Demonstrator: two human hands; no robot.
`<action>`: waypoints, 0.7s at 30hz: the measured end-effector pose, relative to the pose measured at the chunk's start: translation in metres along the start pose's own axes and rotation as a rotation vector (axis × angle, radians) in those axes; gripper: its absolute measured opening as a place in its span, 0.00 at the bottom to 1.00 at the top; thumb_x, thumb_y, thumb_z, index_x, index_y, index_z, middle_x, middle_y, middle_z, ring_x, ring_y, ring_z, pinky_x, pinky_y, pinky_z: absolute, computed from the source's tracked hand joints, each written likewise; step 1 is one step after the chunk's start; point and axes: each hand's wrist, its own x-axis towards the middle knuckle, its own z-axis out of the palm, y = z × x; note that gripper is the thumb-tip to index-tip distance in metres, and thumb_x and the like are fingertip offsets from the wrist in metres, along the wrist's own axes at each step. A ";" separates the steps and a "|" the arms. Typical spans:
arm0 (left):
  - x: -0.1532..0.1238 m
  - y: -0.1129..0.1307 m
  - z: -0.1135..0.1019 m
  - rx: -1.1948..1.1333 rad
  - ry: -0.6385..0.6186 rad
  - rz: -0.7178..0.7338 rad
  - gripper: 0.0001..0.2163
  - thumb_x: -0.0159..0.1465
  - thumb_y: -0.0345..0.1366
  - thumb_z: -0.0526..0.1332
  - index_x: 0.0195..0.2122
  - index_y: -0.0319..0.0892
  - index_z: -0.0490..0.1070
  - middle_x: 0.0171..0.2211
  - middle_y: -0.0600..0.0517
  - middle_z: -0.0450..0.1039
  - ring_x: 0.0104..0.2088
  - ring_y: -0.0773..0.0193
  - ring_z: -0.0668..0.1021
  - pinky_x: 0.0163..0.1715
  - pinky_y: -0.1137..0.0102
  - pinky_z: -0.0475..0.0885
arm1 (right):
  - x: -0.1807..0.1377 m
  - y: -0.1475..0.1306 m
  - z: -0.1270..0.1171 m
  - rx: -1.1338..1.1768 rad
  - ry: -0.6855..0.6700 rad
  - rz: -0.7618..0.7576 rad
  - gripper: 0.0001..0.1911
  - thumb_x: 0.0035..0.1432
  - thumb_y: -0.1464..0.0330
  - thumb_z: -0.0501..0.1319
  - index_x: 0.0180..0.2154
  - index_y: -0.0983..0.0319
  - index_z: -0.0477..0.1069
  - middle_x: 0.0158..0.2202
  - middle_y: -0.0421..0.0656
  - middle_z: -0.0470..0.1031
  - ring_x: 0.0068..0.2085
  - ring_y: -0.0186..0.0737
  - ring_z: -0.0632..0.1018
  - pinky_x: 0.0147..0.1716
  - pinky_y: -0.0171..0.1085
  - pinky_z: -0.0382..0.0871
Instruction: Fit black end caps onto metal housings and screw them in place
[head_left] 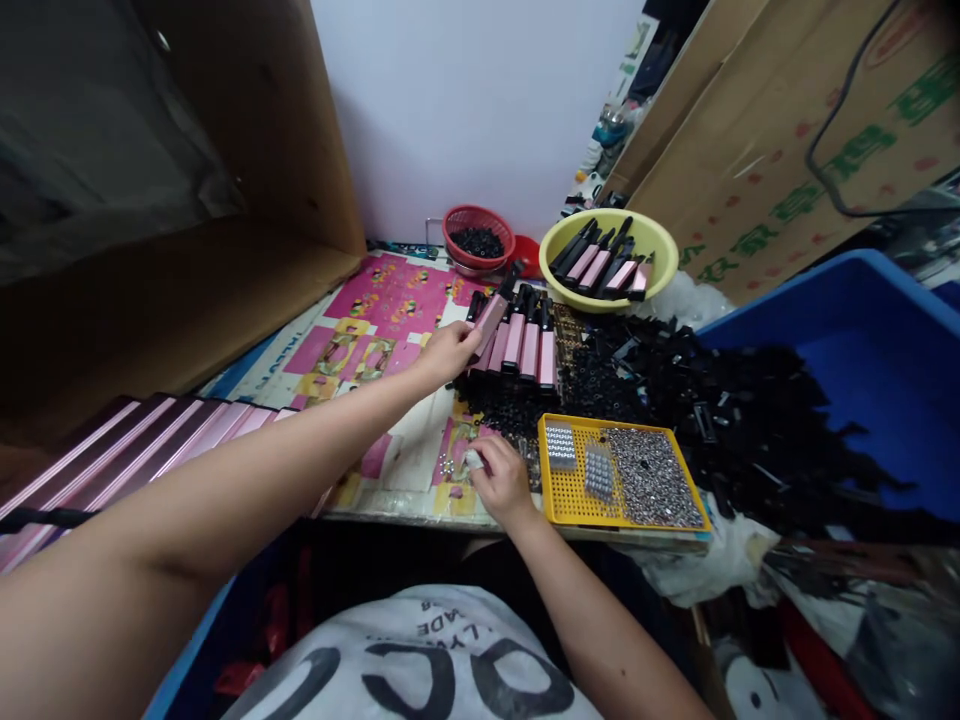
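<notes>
My left grip (pixel 446 352) is closed on a pink bar with a black end (pixel 491 315), and I hold it up above the others. My right grip (pixel 502 480) is low, with the fingers pinched together beside a yellow tray (pixel 551 500). A small white bit (pixel 472 459) shows at those fingers, but I cannot tell what it is or if I am holding it.

The tray has lots of little silver nuts (pixel 652 475) in it. More pink bars with black ends (pixel 529 350) stand in a row just past my left grip. Others lie in a yellow bowl (pixel 652 235), so those look done. A big heap of loose black plastic parts (pixel 645 400) looks left to do, and so do the nuts. Long pink strips (pixel 127 460) lie in a stack on my left. The heap runs up to a blue bin (pixel 862 262). At the back of the surface (pixel 450 520), a red basket (pixel 469 215) holds small black bits.
</notes>
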 end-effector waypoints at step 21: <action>-0.184 -0.057 -0.031 -1.302 -0.292 -0.661 0.16 0.63 0.43 0.53 0.32 0.34 0.69 0.27 0.51 0.67 0.15 0.77 0.62 0.11 0.80 0.59 | 0.036 -0.020 0.016 -0.358 -0.406 -0.065 0.11 0.50 0.74 0.57 0.38 0.63 0.67 0.38 0.46 0.71 0.42 0.43 0.70 0.42 0.38 0.63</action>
